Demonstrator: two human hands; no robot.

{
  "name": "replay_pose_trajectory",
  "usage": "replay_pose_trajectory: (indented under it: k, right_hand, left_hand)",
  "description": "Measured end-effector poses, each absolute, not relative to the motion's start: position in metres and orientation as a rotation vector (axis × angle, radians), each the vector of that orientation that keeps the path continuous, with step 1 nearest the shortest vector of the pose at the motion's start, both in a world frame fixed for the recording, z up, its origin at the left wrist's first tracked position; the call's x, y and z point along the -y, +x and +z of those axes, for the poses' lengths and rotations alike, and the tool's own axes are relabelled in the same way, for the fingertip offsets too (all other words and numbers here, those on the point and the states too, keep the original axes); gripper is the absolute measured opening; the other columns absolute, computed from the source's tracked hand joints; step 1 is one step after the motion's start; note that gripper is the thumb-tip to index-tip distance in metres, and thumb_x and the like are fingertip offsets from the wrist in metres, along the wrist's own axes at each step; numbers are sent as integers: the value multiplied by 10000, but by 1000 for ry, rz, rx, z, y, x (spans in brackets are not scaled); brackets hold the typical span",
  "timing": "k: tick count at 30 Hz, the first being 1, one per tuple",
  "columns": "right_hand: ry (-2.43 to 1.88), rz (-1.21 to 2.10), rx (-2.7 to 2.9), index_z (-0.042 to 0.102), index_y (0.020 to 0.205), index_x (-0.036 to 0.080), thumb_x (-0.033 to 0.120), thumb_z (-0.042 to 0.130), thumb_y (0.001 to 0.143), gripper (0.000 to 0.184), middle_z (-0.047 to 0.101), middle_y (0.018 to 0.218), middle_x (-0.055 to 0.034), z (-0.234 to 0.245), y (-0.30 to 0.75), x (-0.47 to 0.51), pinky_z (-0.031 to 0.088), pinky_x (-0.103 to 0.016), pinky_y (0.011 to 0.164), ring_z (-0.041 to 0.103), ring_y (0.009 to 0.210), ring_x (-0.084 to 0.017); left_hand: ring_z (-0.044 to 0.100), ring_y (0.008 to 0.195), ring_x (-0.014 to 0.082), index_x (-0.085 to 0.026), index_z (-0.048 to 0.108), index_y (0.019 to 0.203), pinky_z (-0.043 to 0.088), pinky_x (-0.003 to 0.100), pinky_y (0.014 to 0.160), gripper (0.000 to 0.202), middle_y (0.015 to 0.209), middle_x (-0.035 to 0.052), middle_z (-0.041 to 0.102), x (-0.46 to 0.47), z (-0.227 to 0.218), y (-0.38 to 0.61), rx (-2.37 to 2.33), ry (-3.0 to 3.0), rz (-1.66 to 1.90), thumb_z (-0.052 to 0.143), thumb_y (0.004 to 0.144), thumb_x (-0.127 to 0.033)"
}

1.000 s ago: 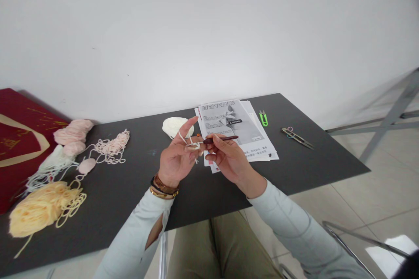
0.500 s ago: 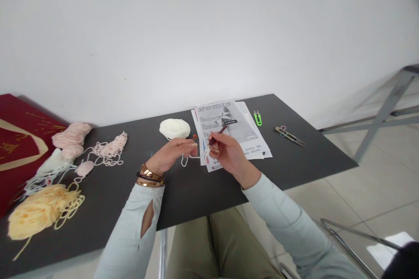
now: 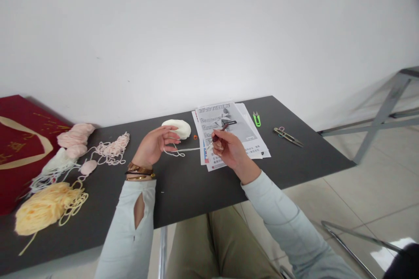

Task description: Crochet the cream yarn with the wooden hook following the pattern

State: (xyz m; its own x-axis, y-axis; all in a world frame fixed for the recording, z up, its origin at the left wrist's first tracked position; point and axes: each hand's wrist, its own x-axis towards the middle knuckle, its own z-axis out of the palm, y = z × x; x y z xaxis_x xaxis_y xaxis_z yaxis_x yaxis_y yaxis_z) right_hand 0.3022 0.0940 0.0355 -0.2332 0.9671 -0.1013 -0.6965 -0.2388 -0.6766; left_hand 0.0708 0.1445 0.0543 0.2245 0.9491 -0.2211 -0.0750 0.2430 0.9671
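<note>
My right hand [image 3: 231, 150] is closed around a dark brown crochet hook [image 3: 225, 127], over the printed sheets [image 3: 242, 135]. A bit of white yarn work shows by its fingertips, mostly hidden. From there a white yarn strand [image 3: 191, 149] runs taut across to my left hand [image 3: 153, 144], whose curved fingers have the yarn passing through them. Some slack yarn loops down just below those fingers. Directly behind the left fingertips lies the white yarn ball [image 3: 183, 129], partly covered by them. A small orange piece [image 3: 195, 137] sits between the ball and the sheets.
Green thread snips [image 3: 257, 119] and metal snips [image 3: 288, 137] lie right of the sheets. At the left are pink yarn [image 3: 77, 135], loose pink strands [image 3: 113, 148], a yellow yarn skein [image 3: 42, 209] and a red bag [image 3: 19, 152]. A wall borders the dark table [image 3: 193, 192] at the back.
My left hand has moved left, away from the right hand, drawing out a longer stretch of white yarn between them. The right hand stays nearly in place with the hook.
</note>
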Motion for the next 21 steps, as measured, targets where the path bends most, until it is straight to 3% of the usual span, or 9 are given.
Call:
replay_pose_trajectory:
  k: [3,7,10,12,16,18,21]
  right_hand:
    - [-592,1738,605,657,681,132,286,706,712,164,460,440,70,37,303,-94,280,-149,344,343,387,-38]
    - [-586,1730,622,663,694,124,293,713,714,178,487,459,65,36,302,-96,324,-154,359,375,400,-41]
    - [-604,1730,621,662,692,120,297,719,712,187,497,457,64,35,302,-96,325,-151,353,381,394,-38]
    - [-612,1735,610,663,693,115,299,722,714,194,508,459,62,34,301,-96,324,-147,350,383,390,-34]
    - [-631,1721,595,668,692,111,311,736,713,213,521,464,58,32,301,-96,314,-139,349,396,392,-28]
    - [-641,1706,587,673,697,114,322,749,708,222,529,478,58,31,300,-97,304,-131,348,398,396,-21]
    - [-659,1683,556,683,713,126,330,773,687,225,573,538,53,30,300,-97,326,-127,359,425,421,-18]
  left_hand:
    - [648,671,167,-149,644,971,506,233,495,296,749,45,675,-148,55,60,-1159,1065,949,667,719,-304]
    - [647,714,217,-132,693,974,502,279,502,355,814,101,700,-147,54,53,-1206,1112,824,684,700,-357]
    - [594,629,176,-140,723,849,469,254,537,262,644,52,669,-149,50,52,-1321,1168,885,739,657,-317]
    - [585,684,182,-134,717,740,464,248,595,191,618,42,651,-148,51,59,-1343,1207,978,768,618,-272]
    - [585,844,169,-195,690,927,484,254,723,243,837,23,661,-133,69,100,-1218,1230,1169,652,746,-354]
    - [595,795,165,-174,671,984,506,285,705,283,821,36,636,-123,80,125,-952,1126,1077,606,778,-357]
    - [576,685,135,-140,664,929,487,243,579,235,772,34,601,-114,85,151,-649,882,968,591,792,-317]
